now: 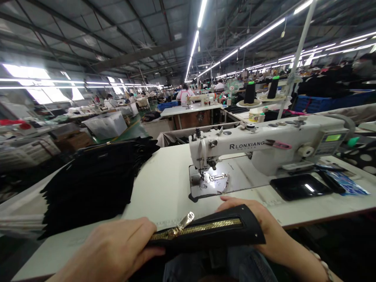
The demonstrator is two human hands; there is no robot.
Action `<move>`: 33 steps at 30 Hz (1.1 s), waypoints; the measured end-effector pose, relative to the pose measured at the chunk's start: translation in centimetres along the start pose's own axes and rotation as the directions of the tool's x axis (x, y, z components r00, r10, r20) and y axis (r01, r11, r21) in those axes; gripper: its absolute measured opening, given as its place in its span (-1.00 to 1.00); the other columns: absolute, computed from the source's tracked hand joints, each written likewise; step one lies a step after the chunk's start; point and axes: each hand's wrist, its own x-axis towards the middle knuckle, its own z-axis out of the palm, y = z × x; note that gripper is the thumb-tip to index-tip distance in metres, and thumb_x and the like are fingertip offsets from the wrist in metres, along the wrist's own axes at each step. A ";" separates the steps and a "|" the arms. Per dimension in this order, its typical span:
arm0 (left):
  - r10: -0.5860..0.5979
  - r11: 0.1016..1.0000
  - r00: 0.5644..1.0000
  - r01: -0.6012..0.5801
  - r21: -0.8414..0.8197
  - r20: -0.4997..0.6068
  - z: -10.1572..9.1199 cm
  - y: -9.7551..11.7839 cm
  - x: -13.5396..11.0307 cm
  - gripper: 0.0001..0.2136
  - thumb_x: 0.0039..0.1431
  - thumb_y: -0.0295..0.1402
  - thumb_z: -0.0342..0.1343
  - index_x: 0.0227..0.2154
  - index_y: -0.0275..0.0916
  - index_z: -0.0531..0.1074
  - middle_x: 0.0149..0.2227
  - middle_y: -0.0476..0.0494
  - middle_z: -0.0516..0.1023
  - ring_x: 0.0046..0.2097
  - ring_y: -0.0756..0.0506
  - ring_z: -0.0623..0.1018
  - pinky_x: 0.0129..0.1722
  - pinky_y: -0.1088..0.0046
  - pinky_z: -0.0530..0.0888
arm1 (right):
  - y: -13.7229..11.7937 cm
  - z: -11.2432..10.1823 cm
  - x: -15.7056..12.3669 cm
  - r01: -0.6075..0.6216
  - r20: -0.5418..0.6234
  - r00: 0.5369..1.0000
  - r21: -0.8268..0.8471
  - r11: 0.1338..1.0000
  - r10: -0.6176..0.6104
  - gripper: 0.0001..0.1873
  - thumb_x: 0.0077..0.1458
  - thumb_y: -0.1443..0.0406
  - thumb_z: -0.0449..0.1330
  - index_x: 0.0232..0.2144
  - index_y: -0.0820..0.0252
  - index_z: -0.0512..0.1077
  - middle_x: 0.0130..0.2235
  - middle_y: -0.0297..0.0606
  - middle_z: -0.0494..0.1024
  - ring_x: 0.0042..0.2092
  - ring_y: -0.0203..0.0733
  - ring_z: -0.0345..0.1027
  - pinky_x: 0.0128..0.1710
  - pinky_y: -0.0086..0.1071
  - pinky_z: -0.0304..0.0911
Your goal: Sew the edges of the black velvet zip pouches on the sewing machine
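Both my hands hold a black fabric piece with a gold zipper [205, 231] at the near edge of the white sewing table [164, 188]. My left hand [117, 250] grips its left end, fingers closed around it near the zipper pull. My right hand [264, 227] lies under and behind its right end, fingers wrapped around the piece. A white sewing machine [264, 149] stands just beyond, its needle plate [210, 180] straight ahead of the piece.
A tall stack of black fabric pieces [94, 184] lies on the table's left. A black tray [299, 187] and a blue packet [346, 183] sit right of the machine. Black thread cones [250, 93] stand behind. Other workers sit at tables far back.
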 end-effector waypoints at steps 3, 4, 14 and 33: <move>0.054 0.998 0.998 -0.055 0.042 0.006 -0.1 -0.7 -0.5 -0.65 0.23 -0.08 -0.20 -0.47 -0.18 0.35 -0.44 -0.04 0.47 -0.46 -0.02 0.47 -0.47 0.52 0.36 | -1.1 0.0 -0.1 -0.055 -0.042 0.997 0.059 0.997 0.058 -0.74 0.04 0.22 0.10 -0.60 0.16 0.44 -0.48 -0.26 0.48 -0.42 -0.25 0.35 -0.36 -0.45 0.29; 0.047 0.999 0.999 -0.047 0.021 0.023 0.4 -1.2 -0.6 -0.64 0.22 -0.07 -0.19 -0.48 -0.18 0.35 -0.45 -0.04 0.47 -0.46 -0.03 0.47 -0.46 0.51 0.36 | -1.0 0.4 -0.1 -0.087 -0.064 0.994 0.070 0.994 0.091 -0.73 0.02 0.22 0.12 -0.64 0.18 0.42 -0.52 -0.27 0.47 -0.46 -0.26 0.33 -0.45 -0.47 0.26; -0.217 0.865 0.819 0.414 -0.284 0.532 9.9 -3.3 3.4 -0.61 0.01 -0.16 0.09 -0.11 -0.24 0.32 -0.04 -0.21 0.41 -0.03 -0.18 0.41 -0.04 0.35 0.31 | 6.5 8.1 3.1 -0.445 -0.070 0.888 0.121 0.887 0.455 -0.81 -0.07 0.32 0.17 -0.66 0.26 0.42 -0.58 -0.35 0.46 -0.51 -0.29 0.26 -0.50 -0.46 0.14; 0.073 0.446 0.735 0.581 -0.681 0.674 9.1 -2.2 8.5 -0.78 0.14 -0.27 -0.07 -0.30 -0.28 0.39 -0.34 -0.02 0.46 -0.27 -0.07 0.41 -0.25 0.49 0.34 | 4.7 6.6 2.4 -0.317 -0.032 0.945 0.152 0.936 0.326 -0.61 0.04 0.36 0.04 -0.76 0.21 0.04 -0.64 -0.43 0.15 -0.56 -0.41 0.02 -0.54 -0.47 -0.08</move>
